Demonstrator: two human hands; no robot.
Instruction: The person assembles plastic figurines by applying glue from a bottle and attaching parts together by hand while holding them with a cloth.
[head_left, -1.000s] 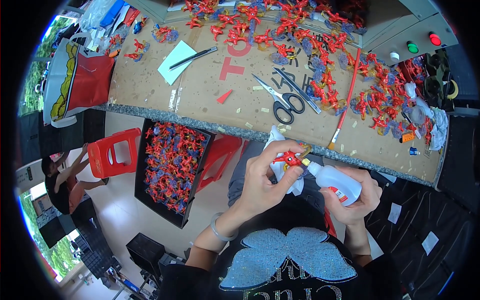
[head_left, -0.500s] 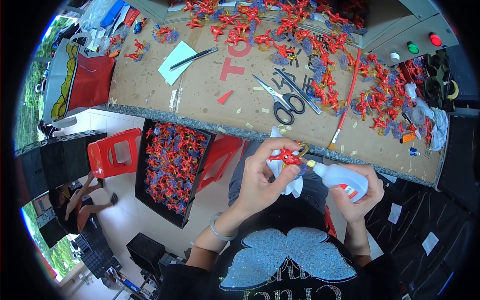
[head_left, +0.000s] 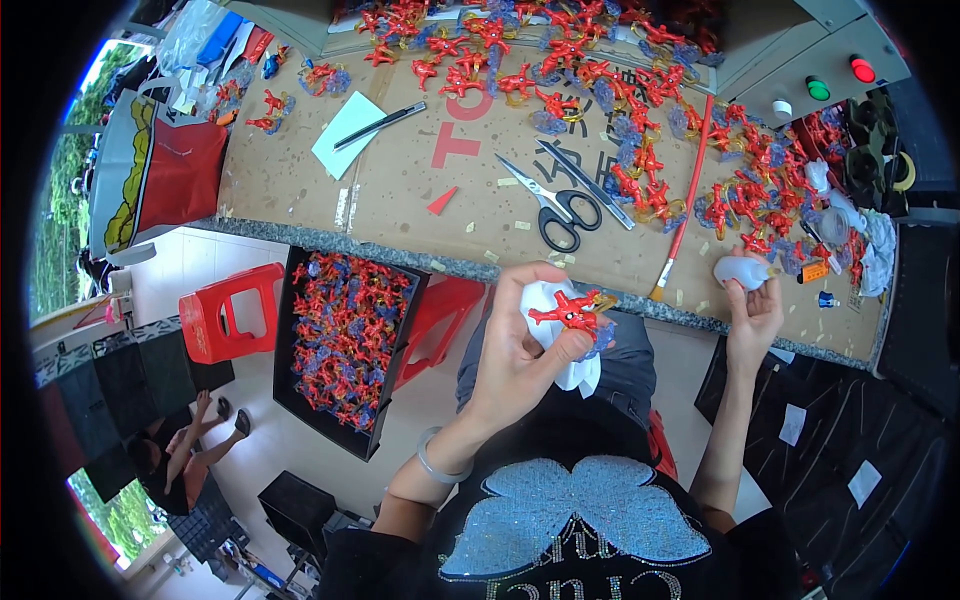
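Note:
Between thumb and fingers, my left hand (head_left: pixel 530 345) grips a red toy figure (head_left: pixel 568 312) with yellow and purple see-through parts. A white cloth (head_left: pixel 578 372) is bunched in the same hand, behind the figure. Out to the right, my right hand (head_left: pixel 757 312) is closed round a small white squeeze bottle (head_left: pixel 741 270) at the table's right part. The bottle lies tilted over, its nozzle toward the right. Near it are an orange block-like piece (head_left: pixel 813 271) and many more red figures (head_left: pixel 745 200).
Black-handled scissors (head_left: pixel 566 215), a knife-like metal tool (head_left: pixel 590 185) and a red-handled brush (head_left: pixel 684 200) lie on the cardboard-covered table (head_left: pixel 390 205). A black crate (head_left: pixel 375 440) full of figures stands left of me by red stools (head_left: pixel 232 312). Someone sits far left (head_left: pixel 178 470).
My right hand has carried the bottle away from the figure, right and up over the table. My left hand still holds the figure, now turned a little. The far person has shifted.

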